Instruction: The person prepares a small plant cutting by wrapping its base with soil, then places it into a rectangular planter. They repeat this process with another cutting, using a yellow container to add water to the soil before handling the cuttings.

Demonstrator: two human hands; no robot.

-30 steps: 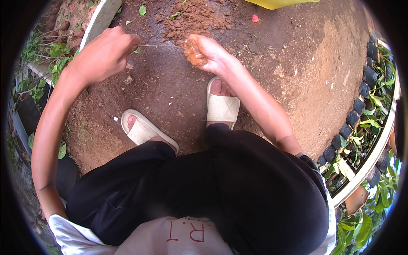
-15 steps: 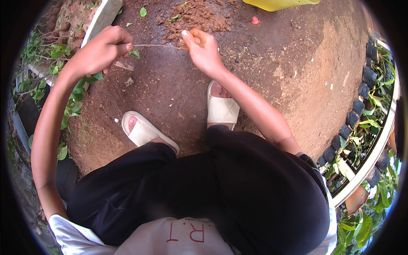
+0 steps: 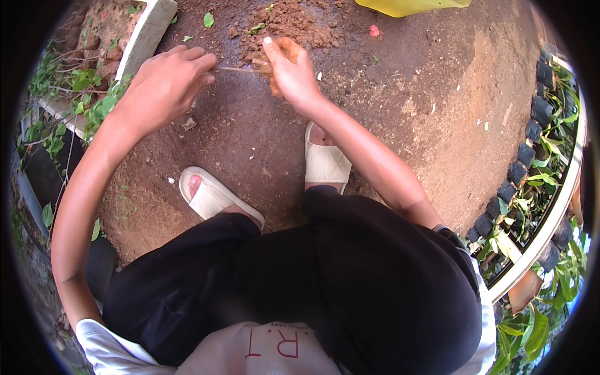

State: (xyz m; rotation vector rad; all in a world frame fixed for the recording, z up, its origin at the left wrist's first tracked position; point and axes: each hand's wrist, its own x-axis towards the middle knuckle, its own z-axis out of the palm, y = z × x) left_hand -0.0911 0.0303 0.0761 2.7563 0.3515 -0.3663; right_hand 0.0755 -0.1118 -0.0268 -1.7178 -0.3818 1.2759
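A thin brownish stem (image 3: 237, 69) runs taut and nearly level between my two hands, above the bare soil. Its left end is pinched in the curled fingers of my left hand (image 3: 169, 81). My right hand (image 3: 292, 70) closes on the other end, thumb pointing up, its fingers smeared with reddish mud. Whether a lump of mud also sits inside those fingers, I cannot tell. Green leaves (image 3: 103, 105) show beside my left wrist; whether they belong to the stem is hidden. Just beyond my right hand lies a heap of wet red mud (image 3: 300, 25).
A yellow container (image 3: 412, 6) stands at the far edge. A pale concrete edging (image 3: 145, 40) lies at the far left. Black plant bags (image 3: 542, 111) line the right, behind a pale curved rail (image 3: 537, 250). My feet wear cream slides (image 3: 327, 164) on the brown ground.
My left hand has moved right, nearer my right hand, so the visible stretch of stem is shorter. The leaves that hung below my left hand have shifted. My right hand has tilted slightly.
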